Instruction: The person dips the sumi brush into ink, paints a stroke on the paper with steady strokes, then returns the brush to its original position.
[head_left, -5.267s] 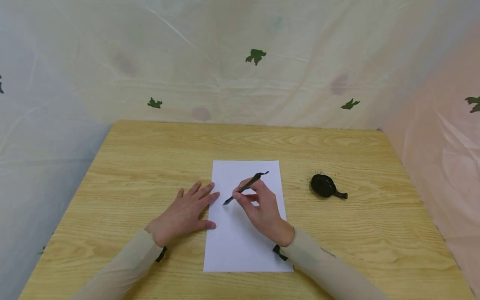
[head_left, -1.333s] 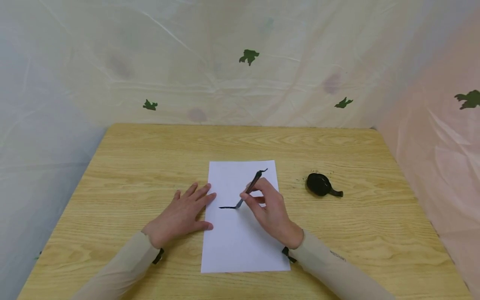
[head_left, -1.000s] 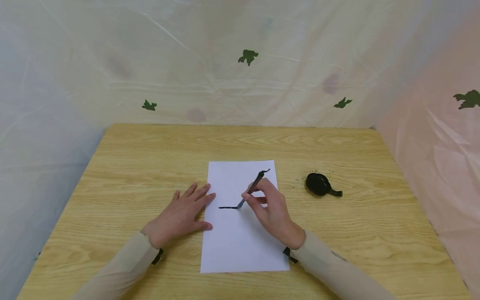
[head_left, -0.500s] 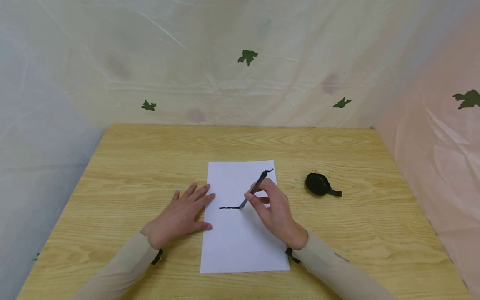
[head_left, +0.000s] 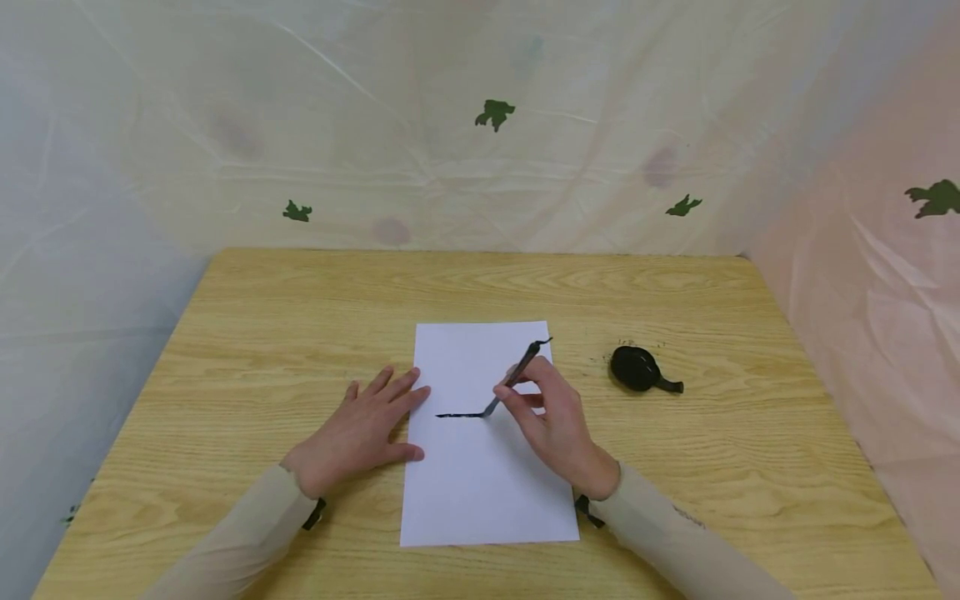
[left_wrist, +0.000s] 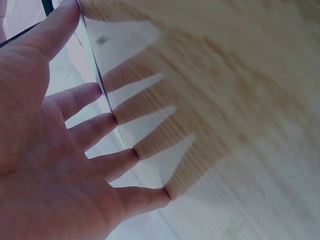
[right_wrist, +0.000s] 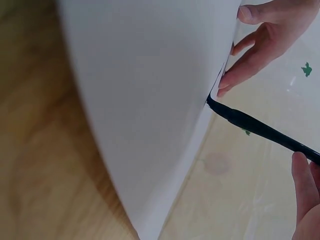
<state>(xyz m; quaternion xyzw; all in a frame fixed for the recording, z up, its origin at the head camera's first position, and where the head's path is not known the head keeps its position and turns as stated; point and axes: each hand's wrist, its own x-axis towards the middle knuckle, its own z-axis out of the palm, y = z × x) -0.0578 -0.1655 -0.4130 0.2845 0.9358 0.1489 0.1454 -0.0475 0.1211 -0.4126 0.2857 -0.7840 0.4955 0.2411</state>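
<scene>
Brush (head_left: 525, 361) pinched in right hand (head_left: 553, 421), left hand (head_left: 358, 435) splayed onto paper (head_left: 480, 496)

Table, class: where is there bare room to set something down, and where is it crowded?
Bare wood lies between the paper and the back cloth, left of the left hand, and right of the black dish. Crowded: the paper's middle, where the right hand holds a brush.
</scene>
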